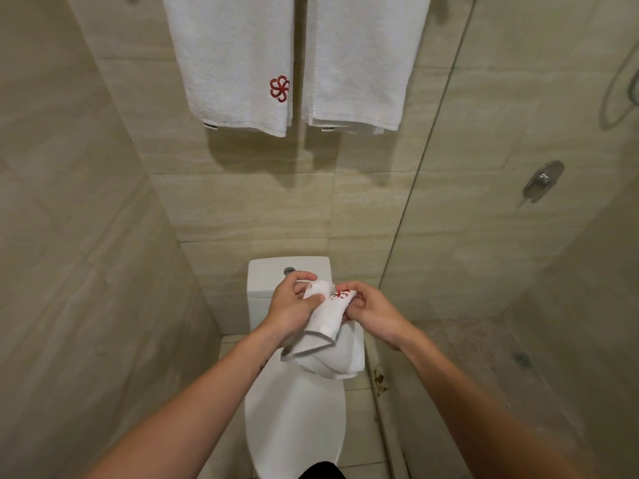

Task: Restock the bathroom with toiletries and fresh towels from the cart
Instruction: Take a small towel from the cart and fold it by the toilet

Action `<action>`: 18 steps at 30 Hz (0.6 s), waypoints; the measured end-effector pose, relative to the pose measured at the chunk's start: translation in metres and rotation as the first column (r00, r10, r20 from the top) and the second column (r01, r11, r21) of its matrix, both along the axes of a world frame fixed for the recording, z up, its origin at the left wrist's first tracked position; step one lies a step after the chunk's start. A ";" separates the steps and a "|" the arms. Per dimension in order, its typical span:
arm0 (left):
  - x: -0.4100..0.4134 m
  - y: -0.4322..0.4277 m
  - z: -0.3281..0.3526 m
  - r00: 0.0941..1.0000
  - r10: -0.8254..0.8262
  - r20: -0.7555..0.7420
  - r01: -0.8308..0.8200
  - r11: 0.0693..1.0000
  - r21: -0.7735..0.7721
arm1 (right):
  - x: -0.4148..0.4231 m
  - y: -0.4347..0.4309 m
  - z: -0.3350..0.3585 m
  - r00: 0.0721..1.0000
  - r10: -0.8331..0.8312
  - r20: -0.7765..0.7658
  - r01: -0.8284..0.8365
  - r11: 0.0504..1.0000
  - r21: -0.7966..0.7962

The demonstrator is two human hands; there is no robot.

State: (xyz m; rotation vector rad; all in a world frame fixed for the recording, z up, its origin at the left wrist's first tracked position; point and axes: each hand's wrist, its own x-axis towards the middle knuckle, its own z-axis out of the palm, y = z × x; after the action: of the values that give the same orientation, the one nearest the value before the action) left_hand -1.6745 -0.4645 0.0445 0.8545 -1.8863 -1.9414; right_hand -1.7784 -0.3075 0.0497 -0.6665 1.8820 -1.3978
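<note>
A small white towel (326, 335) with a red embroidered logo hangs folded between both hands above the toilet. My left hand (294, 304) grips its upper left end, thumb on top of the cloth. My right hand (371, 312) pinches the upper right end beside the logo. The towel's lower part droops toward the closed toilet lid. Two larger white towels hang on the wall above: the left towel (235, 60) shows a red logo, the right towel (363, 60) is plain.
A white toilet (294, 420) with its lid down stands directly below, its tank (269, 274) against the beige tiled wall. A glass shower partition (425, 174) runs along the right, with a chrome shower valve (543, 181) behind it. The left wall is close.
</note>
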 end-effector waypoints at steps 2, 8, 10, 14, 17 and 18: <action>0.000 -0.001 0.002 0.999 0.029 -0.012 -0.029 0.999 0.013 | 0.002 0.000 0.001 0.987 -0.037 -0.157 0.042 0.999 0.029; -0.002 0.000 0.011 0.998 0.069 -0.013 -0.069 0.996 -0.052 | -0.003 -0.007 -0.002 0.869 -0.166 -0.467 0.196 0.980 0.016; -0.001 0.002 0.014 0.998 0.064 -0.030 -0.064 0.998 -0.012 | -0.005 -0.006 -0.006 0.837 -0.168 -0.521 0.228 0.972 0.054; 0.000 0.004 0.017 0.998 0.043 -0.049 -0.041 0.997 0.059 | -0.004 -0.007 -0.005 0.818 -0.156 -0.554 0.235 0.969 0.074; -0.001 0.001 0.021 0.998 0.027 -0.050 -0.023 0.997 0.078 | -0.002 -0.008 0.001 0.859 -0.195 -0.474 0.244 0.969 0.045; -0.001 0.001 0.024 0.998 0.026 -0.053 -0.022 0.997 0.080 | -0.001 -0.008 0.003 0.873 -0.196 -0.446 0.239 0.970 0.039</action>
State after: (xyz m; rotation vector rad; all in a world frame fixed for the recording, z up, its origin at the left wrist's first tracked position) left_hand -1.6751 -0.4633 0.0680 0.8345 -1.7710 -2.0160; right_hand -1.7798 -0.3156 0.0522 -0.7937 2.4304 -1.3649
